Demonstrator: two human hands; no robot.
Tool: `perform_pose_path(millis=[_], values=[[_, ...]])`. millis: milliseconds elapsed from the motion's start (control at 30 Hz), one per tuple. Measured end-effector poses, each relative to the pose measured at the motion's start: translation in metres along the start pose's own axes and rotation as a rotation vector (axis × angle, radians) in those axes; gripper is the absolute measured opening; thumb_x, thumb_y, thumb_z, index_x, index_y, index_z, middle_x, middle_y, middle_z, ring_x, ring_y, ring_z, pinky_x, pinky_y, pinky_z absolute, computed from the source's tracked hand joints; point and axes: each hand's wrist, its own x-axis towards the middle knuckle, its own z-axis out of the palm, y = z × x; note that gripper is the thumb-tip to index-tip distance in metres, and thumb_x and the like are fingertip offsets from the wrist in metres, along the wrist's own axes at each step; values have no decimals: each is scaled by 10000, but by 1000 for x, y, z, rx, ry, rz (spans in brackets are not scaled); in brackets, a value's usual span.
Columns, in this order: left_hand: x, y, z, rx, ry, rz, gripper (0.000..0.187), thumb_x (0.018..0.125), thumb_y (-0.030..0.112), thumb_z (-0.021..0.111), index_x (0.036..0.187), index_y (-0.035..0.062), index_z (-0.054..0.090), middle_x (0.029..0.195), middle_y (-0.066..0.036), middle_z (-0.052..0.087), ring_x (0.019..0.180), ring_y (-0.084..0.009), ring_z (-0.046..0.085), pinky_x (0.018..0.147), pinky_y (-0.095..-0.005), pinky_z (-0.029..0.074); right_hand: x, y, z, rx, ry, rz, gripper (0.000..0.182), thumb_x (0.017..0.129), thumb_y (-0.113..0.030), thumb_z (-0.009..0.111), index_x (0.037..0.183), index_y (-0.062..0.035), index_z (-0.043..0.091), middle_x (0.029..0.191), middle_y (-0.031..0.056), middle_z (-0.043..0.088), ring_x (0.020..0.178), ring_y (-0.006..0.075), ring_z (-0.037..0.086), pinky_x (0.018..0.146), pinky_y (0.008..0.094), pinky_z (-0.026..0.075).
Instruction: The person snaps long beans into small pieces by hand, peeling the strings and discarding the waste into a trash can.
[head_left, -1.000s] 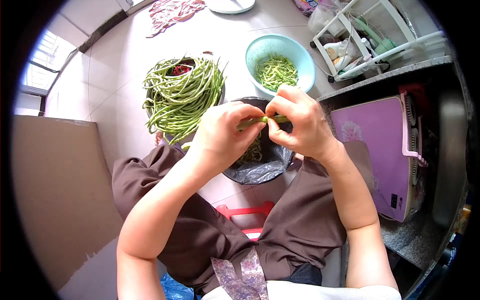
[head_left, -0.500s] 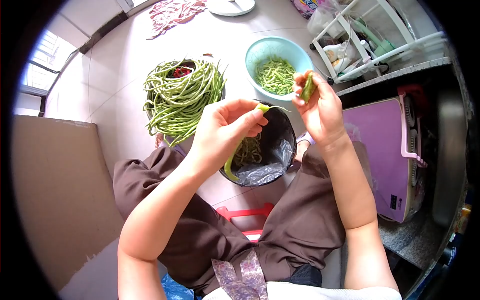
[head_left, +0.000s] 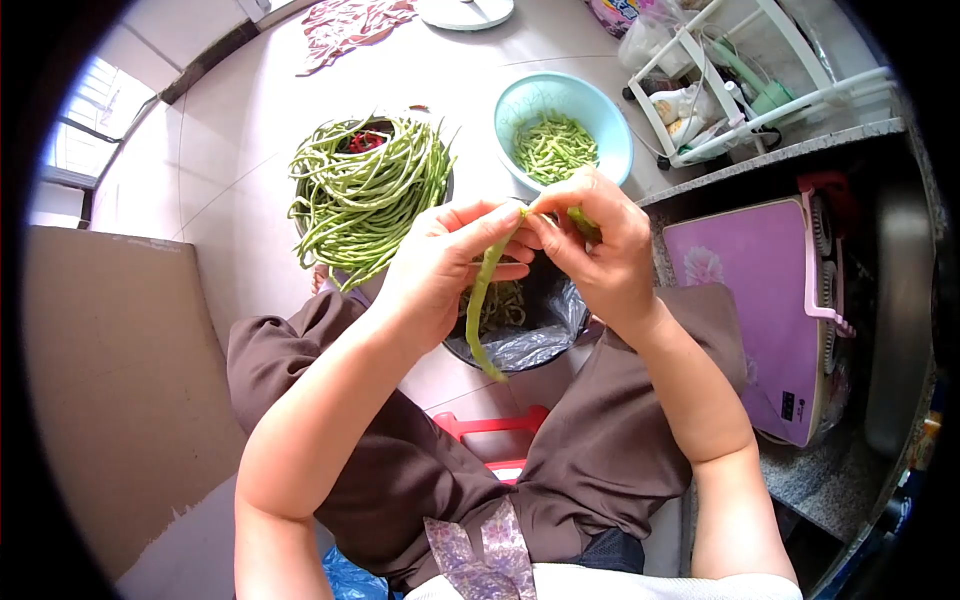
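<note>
My left hand (head_left: 445, 260) pinches a long green bean (head_left: 480, 310) near its upper end, and the bean hangs down over a black-lined bin (head_left: 540, 330). Fingers of my right hand (head_left: 600, 245) meet the left fingertips at the bean's tip, with short green pieces (head_left: 582, 222) held in the palm. Scraps (head_left: 502, 305) lie inside the bin under my hands. Beyond them, a light blue basin (head_left: 612, 120) contains cut bean pieces (head_left: 555, 148). Whole long beans (head_left: 370, 200) are heaped in a container at the left, with something red among them.
A red stool (head_left: 490, 425) shows between my legs. At the right are a purple panel (head_left: 745, 310) and a white rack (head_left: 690, 150) with bottles. A brown board (head_left: 120, 350) stands at the left; a patterned cloth (head_left: 350, 30) lies on the floor beyond.
My right hand has moved left and down from beside the basin to meet my left hand. The long bean now hangs lower and more visibly below my left fingers.
</note>
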Motion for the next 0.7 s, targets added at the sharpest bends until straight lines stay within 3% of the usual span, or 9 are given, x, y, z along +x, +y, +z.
perform_pose_path(millis=[67,133,200,300,333,467,700], values=[[2,-6,-4,-54,-21,-33,206,889,237,607,975,52,635,872,-20,651,809,-99,615,767,-276,509,0,0,1,-112,-4,-191,115,756,20,659,851,-22,610,714,33,516,561,83,459,509,228,380],[1,-8,-5,-116,-19,-54,192,890,228,604,979,59,623,895,-20,643,840,-99,610,784,-285,505,1,-1,1,-115,3,-206,130,729,32,666,836,-19,612,716,45,520,546,103,464,498,230,375],[2,-8,-7,-115,-35,-51,205,892,246,598,973,59,609,911,-25,640,856,-104,605,801,-294,500,2,-5,0,-155,-15,-177,110,729,-19,663,814,-60,606,704,58,546,556,195,547,507,298,438],[5,4,-11,-84,83,30,256,901,298,577,989,58,587,930,-53,637,849,-118,608,797,-295,501,-5,-5,5,-211,-112,-275,128,717,-46,667,818,-83,599,719,67,562,590,240,572,519,332,457],[9,6,-15,-120,83,69,225,925,260,547,1031,64,578,949,-57,641,861,-127,613,788,-300,519,-8,-9,6,-166,-187,-185,128,717,-48,661,820,-82,595,713,72,548,606,249,572,528,338,458],[11,14,-22,-155,136,90,231,935,261,540,1046,60,571,942,-49,636,850,-125,610,817,-325,523,-12,-9,6,-88,-484,-171,104,749,-93,649,825,-77,579,741,63,548,646,238,585,550,329,469],[13,20,-30,-136,180,151,228,934,287,543,1037,88,582,913,-6,602,813,-114,578,765,-294,505,-20,-5,-4,-61,-755,-150,93,754,-113,627,808,-77,560,738,68,550,672,262,588,574,346,469]])
